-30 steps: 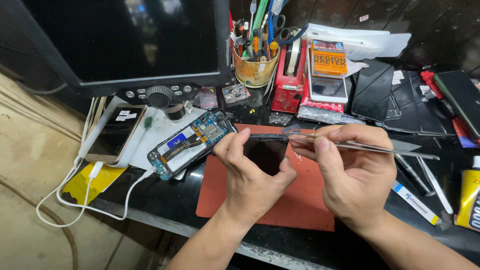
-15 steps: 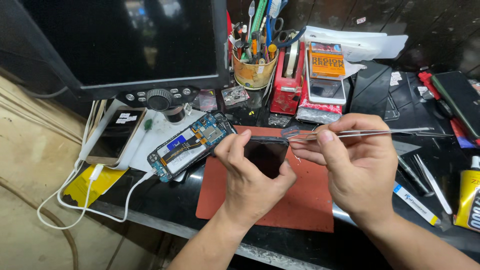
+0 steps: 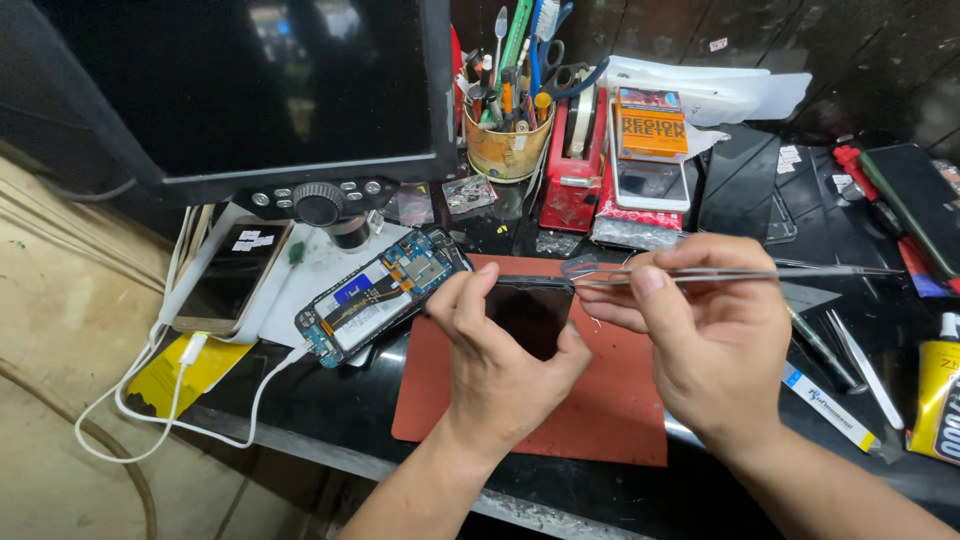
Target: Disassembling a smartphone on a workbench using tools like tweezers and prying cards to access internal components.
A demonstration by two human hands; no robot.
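Note:
My left hand (image 3: 500, 360) grips a dark phone screen panel (image 3: 530, 315) and holds it tilted above a red work mat (image 3: 600, 420). My right hand (image 3: 710, 340) pinches long metal tweezers (image 3: 700, 274) that lie level, with their tips at the panel's upper edge, where a small clear strip (image 3: 578, 265) shows. An opened phone body with its circuit board exposed (image 3: 380, 293) lies just left of the mat.
A dark monitor (image 3: 250, 90) stands at the back left, with a phone (image 3: 228, 275) charging on a white cable below it. A tool cup (image 3: 507, 145), a red tape dispenser (image 3: 570, 170), loose tweezers (image 3: 860, 365) and a yellow glue tube (image 3: 935, 400) crowd the bench.
My right hand has lifted slightly and levelled the tweezers at the panel's top edge. My left hand keeps the panel in nearly the same spot.

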